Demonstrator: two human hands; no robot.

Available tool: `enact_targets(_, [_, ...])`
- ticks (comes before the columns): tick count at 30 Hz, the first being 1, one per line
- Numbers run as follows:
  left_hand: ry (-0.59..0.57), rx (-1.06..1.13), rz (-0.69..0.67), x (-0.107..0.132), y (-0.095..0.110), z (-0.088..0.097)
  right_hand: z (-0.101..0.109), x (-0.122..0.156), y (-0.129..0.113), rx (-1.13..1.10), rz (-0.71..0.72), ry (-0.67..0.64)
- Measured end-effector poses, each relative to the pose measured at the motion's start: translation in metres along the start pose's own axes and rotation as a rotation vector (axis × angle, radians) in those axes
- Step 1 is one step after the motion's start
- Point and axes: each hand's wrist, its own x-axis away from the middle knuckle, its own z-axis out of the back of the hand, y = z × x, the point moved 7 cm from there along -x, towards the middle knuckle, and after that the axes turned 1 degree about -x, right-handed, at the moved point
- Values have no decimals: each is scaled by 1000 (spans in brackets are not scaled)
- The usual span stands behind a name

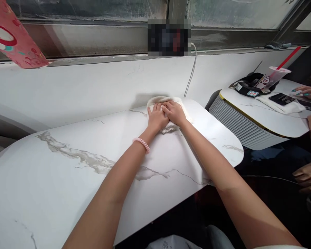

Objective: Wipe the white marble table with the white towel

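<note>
While the palms are laid flat, a white cloth point(159, 100) is pressed onto the marbled table point(67, 197).
The left hand point(158, 117) and right hand point(174, 112) are set together, fingers extended rather than curled; the cloth is spread near the white wall point(93, 83). A pink band point(142, 143) is worn above the left hand.

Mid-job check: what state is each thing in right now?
White fabric cloth: crumpled, lying on the white marble-patterned table.
Left hand: open, laid on the cloth.
Right hand: open, laid on the cloth beside the left hand.
Pink coiled wristband: worn on the left arm.
Translucent plastic cup: red straw in it, fill level unclear.
Black rectangular phone: lying flat, dark side up.
</note>
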Motion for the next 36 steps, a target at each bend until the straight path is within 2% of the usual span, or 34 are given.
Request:
enact_targets(5, [-6, -10, 12, 29, 6, 3, 2, 28, -13, 8, 24, -32])
enact_targets(11, [-62, -35, -71, 73, 21, 7, 12, 77, -32, 40, -29, -9])
enact_targets(14, [-78, -46, -97, 106, 29, 11, 19, 108, -48, 57, -32, -26])
enact_targets(20, [-103, -118, -114, 188, 39, 17, 32, 181, -98, 37, 68, -103])
enact_targets(24, [-136, -126, -129, 221, 39, 23, 36, 207, -120, 28, 81, -125])
enact_targets(29, [-208, -122, -121, 220, 26, 30, 28, 200, -131, 32, 88, -160])
enact_targets(36, [-179, -117, -23, 178, -17, 35, 0, 141, -132, -25, 129, -166])
